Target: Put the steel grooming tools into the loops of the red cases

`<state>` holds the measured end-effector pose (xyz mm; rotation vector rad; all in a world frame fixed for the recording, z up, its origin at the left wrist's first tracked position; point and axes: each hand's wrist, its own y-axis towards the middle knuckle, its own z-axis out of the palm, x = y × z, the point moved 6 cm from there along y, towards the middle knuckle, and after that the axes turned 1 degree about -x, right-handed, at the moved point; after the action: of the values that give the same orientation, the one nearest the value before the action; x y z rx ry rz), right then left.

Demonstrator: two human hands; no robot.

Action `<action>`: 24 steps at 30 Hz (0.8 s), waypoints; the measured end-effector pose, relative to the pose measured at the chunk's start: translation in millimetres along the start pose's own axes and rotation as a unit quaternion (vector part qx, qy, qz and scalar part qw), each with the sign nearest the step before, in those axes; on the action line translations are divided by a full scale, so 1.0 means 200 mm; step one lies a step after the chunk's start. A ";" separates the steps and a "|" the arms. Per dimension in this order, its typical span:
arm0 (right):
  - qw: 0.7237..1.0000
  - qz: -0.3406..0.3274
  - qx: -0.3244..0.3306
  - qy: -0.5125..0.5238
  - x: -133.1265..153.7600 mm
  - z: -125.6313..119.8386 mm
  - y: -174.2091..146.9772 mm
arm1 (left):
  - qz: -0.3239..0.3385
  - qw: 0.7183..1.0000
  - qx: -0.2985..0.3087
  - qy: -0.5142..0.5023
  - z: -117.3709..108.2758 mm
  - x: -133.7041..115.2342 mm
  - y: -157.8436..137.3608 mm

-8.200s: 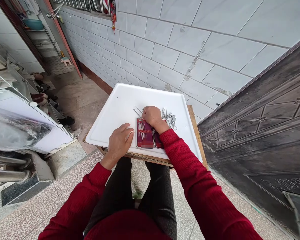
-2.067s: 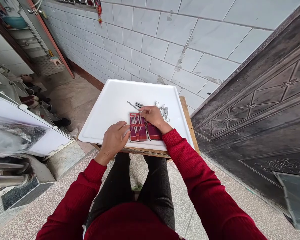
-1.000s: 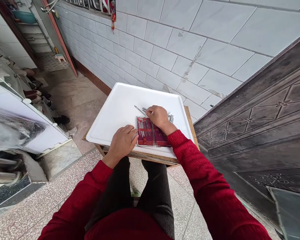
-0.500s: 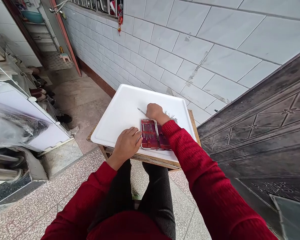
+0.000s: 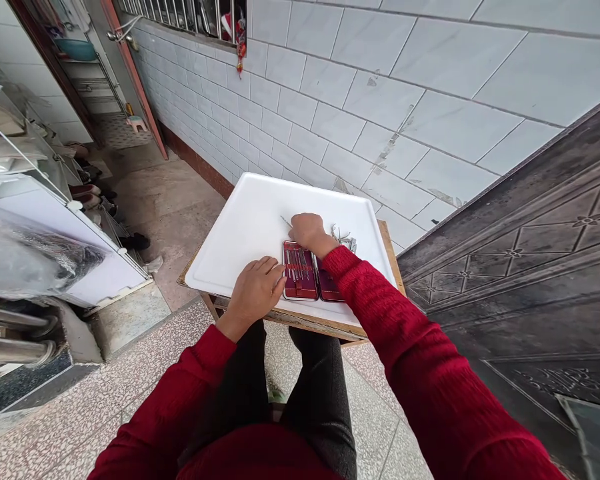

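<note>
Dark-red rectangular case, unfolded on white-topped wooden bench; left hand loosely spread at left edge; right hand curled at thin silver tool, far side, grip hidden.

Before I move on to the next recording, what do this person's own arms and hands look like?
The left sleeve and right sleeve match: long, deep red, in a textured, crinkled fabric that reaches the wrists, with no print or marking in sight. The left hand and right hand are bare: no gloves, and no watch or bracelet shows.
</note>
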<state>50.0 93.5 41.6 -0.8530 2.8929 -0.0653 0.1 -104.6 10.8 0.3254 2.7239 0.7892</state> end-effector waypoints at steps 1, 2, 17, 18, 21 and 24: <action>1.000 0.010 -0.017 0.021 -0.02 0.00 -0.01 | 0.000 1.000 0.000 -0.001 0.00 0.00 0.00; 0.998 0.022 -0.036 0.050 -0.06 0.01 -0.01 | 0.000 1.000 0.000 -0.002 0.00 0.00 0.00; 0.728 -0.009 -0.164 0.666 -0.33 0.20 -0.18 | 0.005 1.000 0.010 0.006 -0.02 0.00 0.02; 0.722 -0.007 -0.151 0.675 -0.33 0.20 -0.18 | 0.006 1.000 0.012 0.006 -0.02 -0.01 0.02; 0.706 -0.004 -0.113 0.699 -0.31 0.21 -0.19 | 0.008 1.000 0.018 0.009 -0.02 -0.01 0.03; 0.681 -0.003 -0.094 0.726 -0.29 0.21 -0.20 | 0.012 1.000 0.013 0.014 -0.02 -0.01 0.03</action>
<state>125.6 91.4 9.2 -1.1718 4.4090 -0.8180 1.7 -102.7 18.7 0.3558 2.7624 0.7716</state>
